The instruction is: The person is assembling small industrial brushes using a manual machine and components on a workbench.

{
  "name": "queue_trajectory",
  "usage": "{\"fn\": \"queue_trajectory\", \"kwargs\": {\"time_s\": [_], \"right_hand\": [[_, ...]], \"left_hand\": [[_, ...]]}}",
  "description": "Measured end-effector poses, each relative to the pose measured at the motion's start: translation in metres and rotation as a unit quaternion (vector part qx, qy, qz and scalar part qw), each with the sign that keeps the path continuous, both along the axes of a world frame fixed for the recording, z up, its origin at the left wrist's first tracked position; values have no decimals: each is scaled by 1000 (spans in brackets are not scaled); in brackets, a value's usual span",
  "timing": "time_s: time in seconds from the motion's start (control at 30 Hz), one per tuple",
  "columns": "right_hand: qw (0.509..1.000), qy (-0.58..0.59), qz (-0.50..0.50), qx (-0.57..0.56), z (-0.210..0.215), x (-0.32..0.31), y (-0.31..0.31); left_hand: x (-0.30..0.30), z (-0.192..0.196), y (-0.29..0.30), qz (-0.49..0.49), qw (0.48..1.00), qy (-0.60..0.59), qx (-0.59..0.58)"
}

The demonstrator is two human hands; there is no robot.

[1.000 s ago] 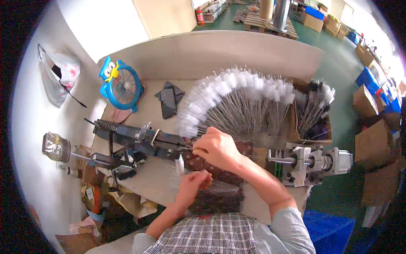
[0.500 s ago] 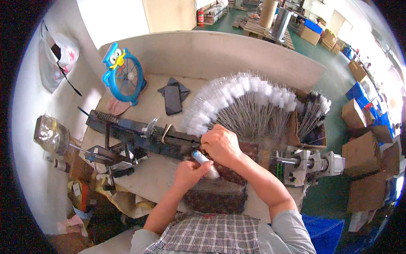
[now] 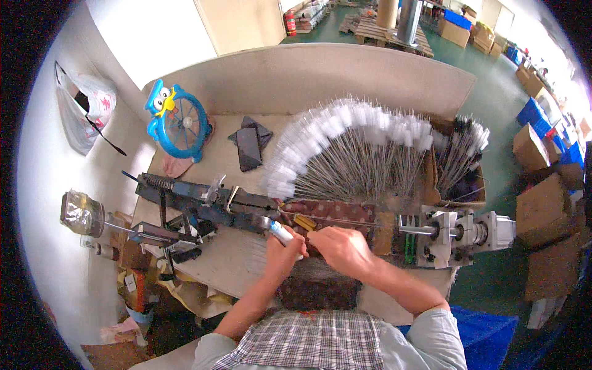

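Observation:
My left hand [image 3: 282, 251] is closed around a small white brush [image 3: 280, 232] with a blue band, holding it at the near end of the dark blue metal machine [image 3: 197, 203]. My right hand [image 3: 340, 248] is just beside it, fingers curled over a thin wire stem [image 3: 320, 221] that runs along the brown patterned cloth [image 3: 336, 213]. Behind the hands a large fan of white-tipped wire brushes [image 3: 351, 142] lies spread on the table.
A motor unit [image 3: 456, 234] stands at the right end of the table. A cardboard box [image 3: 459, 169] holds several more brushes. A blue owl-shaped fan [image 3: 179, 123], dark folded pieces [image 3: 250, 145], a jar [image 3: 80, 213] and a hanging plastic bag [image 3: 86, 108] sit to the left.
Both hands have come down from the brush fan toward me. The left hand now grips the brush at the machine's end, and the right hand has lowered beside it.

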State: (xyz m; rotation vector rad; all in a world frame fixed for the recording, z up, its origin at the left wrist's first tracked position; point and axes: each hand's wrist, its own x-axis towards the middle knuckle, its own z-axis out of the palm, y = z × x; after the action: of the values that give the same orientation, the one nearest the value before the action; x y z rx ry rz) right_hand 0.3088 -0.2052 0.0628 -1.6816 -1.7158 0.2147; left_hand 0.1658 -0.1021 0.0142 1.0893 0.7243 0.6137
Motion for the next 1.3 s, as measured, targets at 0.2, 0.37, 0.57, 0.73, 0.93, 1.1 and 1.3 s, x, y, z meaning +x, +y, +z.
{"fn": "queue_trajectory", "kwargs": {"time_s": [0.2, 0.37, 0.57, 0.73, 0.93, 1.1, 1.3], "right_hand": [[997, -17, -60, -48, -39, -2, 42], [998, 25, -5, -65, -23, 5, 23], [996, 75, 14, -39, -19, 6, 26], [996, 71, 6, -54, -7, 2, 26], [993, 44, 38, -104, -1, 2, 13], [998, 26, 22, -48, 40, 9, 3], [994, 25, -103, -12, 54, 38, 10]], "left_hand": [[-6, 23, 20, -73, 921, 298, 241], [-60, -5, 46, 33, 982, 165, 86], [-162, -21, 93, 261, 941, -2, -216], [-171, -13, 104, 275, 934, -24, -225], [-167, -28, 103, 329, 912, -70, -234], [-147, -31, 89, 360, 907, -89, -199], [-30, 29, -12, 38, 999, -32, 6]]}}
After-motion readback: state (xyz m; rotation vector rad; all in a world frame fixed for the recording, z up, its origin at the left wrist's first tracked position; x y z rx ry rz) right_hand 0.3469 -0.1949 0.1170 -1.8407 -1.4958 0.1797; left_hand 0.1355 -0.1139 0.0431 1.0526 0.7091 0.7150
